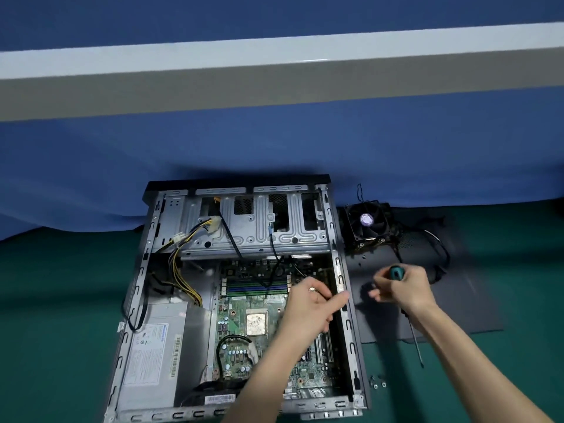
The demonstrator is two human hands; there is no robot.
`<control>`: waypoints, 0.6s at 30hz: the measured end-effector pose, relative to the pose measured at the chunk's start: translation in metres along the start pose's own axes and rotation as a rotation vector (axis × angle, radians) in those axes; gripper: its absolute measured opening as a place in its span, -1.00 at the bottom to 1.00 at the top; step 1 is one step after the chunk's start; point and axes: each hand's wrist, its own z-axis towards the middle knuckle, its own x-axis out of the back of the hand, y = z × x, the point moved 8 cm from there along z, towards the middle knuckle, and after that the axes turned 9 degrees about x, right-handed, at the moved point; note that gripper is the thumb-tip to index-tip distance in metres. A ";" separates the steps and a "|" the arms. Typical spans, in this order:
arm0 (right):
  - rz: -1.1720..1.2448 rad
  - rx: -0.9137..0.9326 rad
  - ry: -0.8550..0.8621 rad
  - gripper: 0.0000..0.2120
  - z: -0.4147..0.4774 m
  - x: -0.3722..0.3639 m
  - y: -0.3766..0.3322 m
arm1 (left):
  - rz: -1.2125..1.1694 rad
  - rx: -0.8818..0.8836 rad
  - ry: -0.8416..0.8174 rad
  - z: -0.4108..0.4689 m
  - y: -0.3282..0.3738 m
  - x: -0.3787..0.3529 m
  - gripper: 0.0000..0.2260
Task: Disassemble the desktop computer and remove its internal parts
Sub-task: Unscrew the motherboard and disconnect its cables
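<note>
The open computer case (348, 326) lay under the left hand (308, 306), its right side rail running between the two hands. That hand hovered over the motherboard (235, 315), fingers loosely bent with the tips at the rail; blur hid whether they pinched anything. The right hand (404, 290), outside the case, gripped a screwdriver (396, 272) by the handle, shaft pointing back toward the person. Beneath it lay a flat dark side panel (457, 306). A cooler fan (366, 221) sat beyond that hand, loose screws (377, 382) nearer the person. The power supply (152, 352) and cables (183, 279) filled the case left of the left hand.
</note>
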 end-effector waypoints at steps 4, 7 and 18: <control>-0.276 -0.052 -0.008 -0.91 0.023 -0.005 0.041 | -0.081 0.012 -0.027 0.005 -0.012 0.001 -0.60; -0.365 -0.038 0.006 -0.93 0.032 -0.012 0.049 | -0.098 0.015 -0.066 0.008 -0.016 -0.001 -0.62; 0.216 0.107 0.002 -0.46 -0.011 -0.006 -0.060 | -0.154 -0.157 -0.015 -0.009 0.033 0.018 -0.81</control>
